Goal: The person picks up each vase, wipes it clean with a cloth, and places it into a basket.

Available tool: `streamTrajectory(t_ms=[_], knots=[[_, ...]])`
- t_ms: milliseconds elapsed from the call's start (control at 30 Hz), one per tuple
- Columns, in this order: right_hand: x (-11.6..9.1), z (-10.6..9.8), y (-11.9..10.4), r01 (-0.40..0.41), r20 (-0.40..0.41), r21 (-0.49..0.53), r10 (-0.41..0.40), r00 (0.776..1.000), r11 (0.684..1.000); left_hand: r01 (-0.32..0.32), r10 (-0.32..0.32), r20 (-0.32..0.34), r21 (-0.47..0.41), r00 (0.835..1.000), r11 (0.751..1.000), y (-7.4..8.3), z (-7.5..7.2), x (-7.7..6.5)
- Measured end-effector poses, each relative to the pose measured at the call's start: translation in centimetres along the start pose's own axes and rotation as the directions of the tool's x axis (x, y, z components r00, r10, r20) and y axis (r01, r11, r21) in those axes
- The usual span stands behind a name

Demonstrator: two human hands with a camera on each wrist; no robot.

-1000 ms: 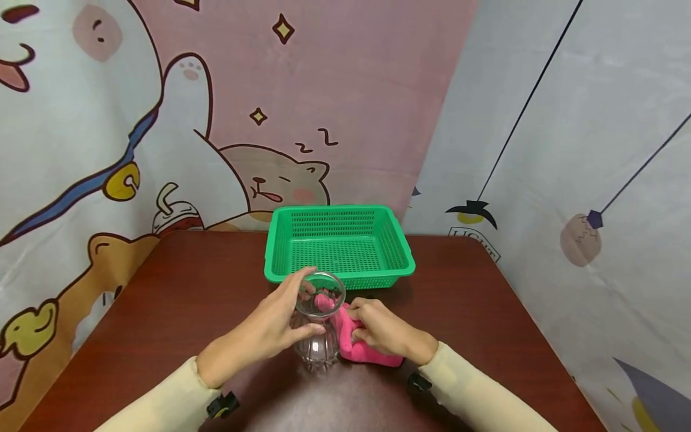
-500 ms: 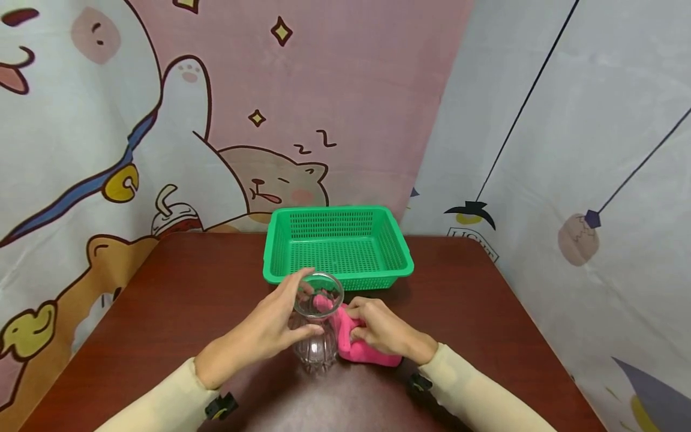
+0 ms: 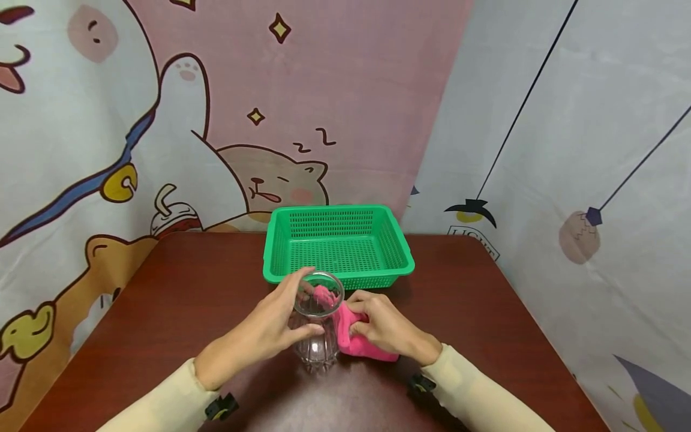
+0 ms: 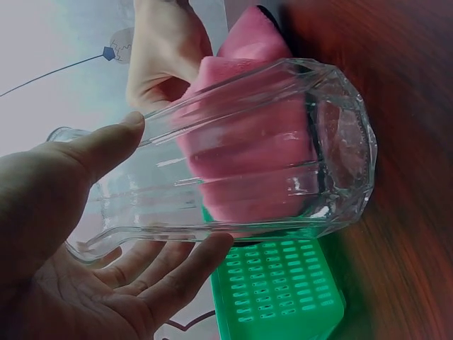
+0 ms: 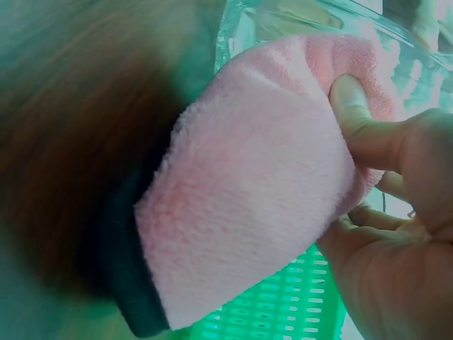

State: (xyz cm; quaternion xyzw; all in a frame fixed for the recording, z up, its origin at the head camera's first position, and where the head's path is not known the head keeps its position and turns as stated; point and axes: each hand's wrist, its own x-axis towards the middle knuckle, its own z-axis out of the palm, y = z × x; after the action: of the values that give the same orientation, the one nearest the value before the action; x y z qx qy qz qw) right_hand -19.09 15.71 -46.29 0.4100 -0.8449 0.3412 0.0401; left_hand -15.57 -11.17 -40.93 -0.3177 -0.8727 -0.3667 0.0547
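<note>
A clear ribbed glass vase (image 3: 317, 350) stands upright on the table, its round mouth uppermost. My left hand (image 3: 264, 327) holds it round the upper part, thumb on the near side and fingers beyond the glass. In my right hand (image 3: 387, 324) a fluffy pink cloth (image 3: 353, 342) is pinched between thumb and fingers. The cloth lies against the vase's right side, and its pink shows through the glass in the left wrist view. A dark edging (image 5: 131, 262) borders the cloth in the right wrist view. Some right fingers are hidden behind the cloth.
A green slotted plastic basket (image 3: 272, 249) sits just beyond the vase, near the back of the dark red-brown table (image 3: 205, 288). Cartoon-printed hangings (image 3: 372, 90) enclose the table at the back and sides.
My right hand and the pink cloth have shifted slightly up and away along the vase's side. The left hand and the vase stay practically where they were.
</note>
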Motion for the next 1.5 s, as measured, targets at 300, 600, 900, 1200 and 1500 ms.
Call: streamTrajectory(t_ms=[300, 600, 900, 1200, 1500], knots=[[0.3, -0.6, -0.7, -0.02, 0.007, 0.04, 0.02, 1.0, 0.999, -0.003, 0.003, 0.001, -0.016, 1.0, 1.0, 0.0, 0.0, 0.0], [0.6, -0.9, -1.0, 0.003, -0.029, 0.056, -0.001, 1.0, 0.998, -0.012, 0.012, -0.005, -0.024, 1.0, 1.0, 0.0, -0.1, 0.0], [1.0, -1.5, -1.5, 0.039, -0.081, 0.077, -0.033, 0.996, 0.996, -0.003, 0.003, -0.002, -0.049, 1.0, 0.999, 0.1, -0.1, -0.1], [1.3, -1.9, -2.3, 0.02, -0.091, 0.11, -0.01, 0.996, 0.994, -0.01, 0.01, -0.007, -0.039, 1.0, 0.999, -0.1, 0.0, -0.1], [1.4, -2.1, -2.6, 0.043, -0.136, 0.138, -0.024, 0.99, 0.989, -0.026, 0.025, -0.01, -0.026, 1.0, 0.999, -0.1, 0.0, -0.1]])
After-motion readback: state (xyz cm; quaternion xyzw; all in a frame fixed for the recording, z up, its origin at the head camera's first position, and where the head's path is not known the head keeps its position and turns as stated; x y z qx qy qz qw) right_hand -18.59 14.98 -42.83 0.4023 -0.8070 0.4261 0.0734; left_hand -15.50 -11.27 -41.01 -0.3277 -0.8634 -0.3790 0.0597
